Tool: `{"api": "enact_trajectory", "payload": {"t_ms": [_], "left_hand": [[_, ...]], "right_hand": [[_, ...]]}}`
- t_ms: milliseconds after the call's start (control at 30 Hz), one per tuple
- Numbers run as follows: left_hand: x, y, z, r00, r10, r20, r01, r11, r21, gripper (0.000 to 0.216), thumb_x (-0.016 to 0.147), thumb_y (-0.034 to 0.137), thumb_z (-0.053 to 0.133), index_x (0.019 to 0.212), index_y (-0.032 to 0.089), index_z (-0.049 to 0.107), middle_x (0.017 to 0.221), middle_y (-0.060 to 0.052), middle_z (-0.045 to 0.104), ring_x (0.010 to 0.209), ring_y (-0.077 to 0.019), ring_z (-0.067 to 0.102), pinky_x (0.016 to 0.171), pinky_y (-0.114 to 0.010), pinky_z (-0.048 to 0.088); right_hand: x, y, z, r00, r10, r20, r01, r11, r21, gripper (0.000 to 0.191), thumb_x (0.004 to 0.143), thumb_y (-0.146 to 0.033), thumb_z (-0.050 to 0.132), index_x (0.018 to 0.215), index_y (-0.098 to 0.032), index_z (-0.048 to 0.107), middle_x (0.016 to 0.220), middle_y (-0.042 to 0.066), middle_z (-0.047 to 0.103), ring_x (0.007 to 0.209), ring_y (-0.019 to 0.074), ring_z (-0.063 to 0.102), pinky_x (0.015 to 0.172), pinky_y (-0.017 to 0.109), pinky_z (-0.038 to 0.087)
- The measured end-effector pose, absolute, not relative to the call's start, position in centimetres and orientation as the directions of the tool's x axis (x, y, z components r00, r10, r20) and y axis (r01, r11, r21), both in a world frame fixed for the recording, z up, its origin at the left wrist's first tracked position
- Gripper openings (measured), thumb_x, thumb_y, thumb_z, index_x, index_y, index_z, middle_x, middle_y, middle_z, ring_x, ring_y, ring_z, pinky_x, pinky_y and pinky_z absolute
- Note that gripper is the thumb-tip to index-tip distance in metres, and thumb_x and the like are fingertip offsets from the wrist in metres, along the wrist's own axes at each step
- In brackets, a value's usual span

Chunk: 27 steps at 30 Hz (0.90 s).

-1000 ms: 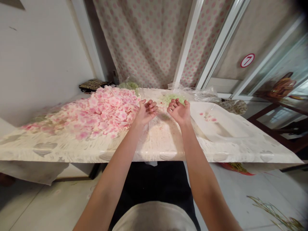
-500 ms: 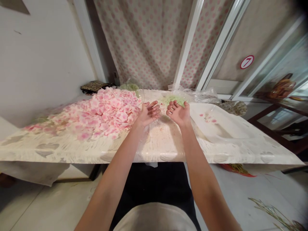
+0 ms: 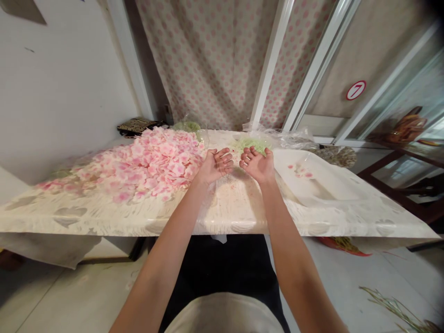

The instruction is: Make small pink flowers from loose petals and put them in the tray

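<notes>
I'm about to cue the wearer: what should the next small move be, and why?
Probably a short reach leftward with the left hand to the pink petal heap. That hand is open with nothing visible in it, and the heap lies just beside it; the white tray is farther off, beyond the right hand.

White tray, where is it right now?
In the head view, the tray lies on the right side of the table, just right of the right hand, with clear plastic behind it.

Soft light casts faint shadows on the tablecloth (image 3: 231, 210), and the upper-right corner is black.
</notes>
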<state>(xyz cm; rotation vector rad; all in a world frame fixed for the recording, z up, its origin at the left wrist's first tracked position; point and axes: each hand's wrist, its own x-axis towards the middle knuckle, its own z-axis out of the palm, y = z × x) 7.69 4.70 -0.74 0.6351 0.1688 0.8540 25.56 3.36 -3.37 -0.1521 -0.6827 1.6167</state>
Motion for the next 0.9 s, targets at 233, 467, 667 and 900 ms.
{"api": "enact_trajectory", "payload": {"t_ms": [233,467,667,900], "left_hand": [[7.6,4.3,-0.9,0.624,0.764,0.163,-0.693,0.445,0.567,0.031,0.088,0.032,0.038,0.065,0.016,0.049,0.050,0.004,0.034,0.041,-0.0076,0.038,0.041,-0.019,0.032],[7.7,4.7,-1.3,0.630,0.766,0.129,-0.677,0.460,0.575,0.030,0.089,0.031,0.039,0.066,0.016,0.048,0.050,0.005,0.032,0.040,-0.0074,0.037,0.040,-0.019,0.030],[7.9,5.0,-1.6,0.632,0.771,0.079,-0.657,0.479,0.583,0.032,0.090,0.035,0.045,0.066,0.014,0.047,0.051,0.007,0.033,0.040,-0.0045,0.031,0.039,-0.018,0.028],[8.0,5.6,-2.1,0.642,0.766,0.041,-0.616,0.483,0.622,0.029,0.090,0.037,0.047,0.077,0.011,0.053,0.057,0.006,0.044,0.042,-0.0037,0.038,0.041,-0.017,0.035]], "right_hand": [[25.4,3.2,-3.4,-0.195,0.933,0.301,-0.860,-0.016,-0.510,0.028,0.081,-0.047,0.041,0.076,-0.021,0.049,0.076,0.002,0.056,0.065,0.0144,0.049,0.059,0.029,0.043],[25.3,3.0,-3.4,-0.194,0.934,0.300,-0.853,-0.010,-0.522,0.030,0.081,-0.049,0.042,0.073,-0.020,0.048,0.071,0.001,0.052,0.060,0.0135,0.045,0.053,0.027,0.040],[25.2,2.8,-3.4,-0.204,0.937,0.283,-0.830,-0.013,-0.557,0.031,0.081,-0.050,0.041,0.075,-0.021,0.049,0.069,0.000,0.051,0.057,0.0131,0.044,0.051,0.026,0.038],[25.1,2.6,-3.4,-0.194,0.939,0.285,-0.801,0.016,-0.599,0.033,0.082,-0.053,0.039,0.076,-0.022,0.050,0.067,-0.002,0.050,0.054,0.0122,0.042,0.051,0.026,0.039]]}}
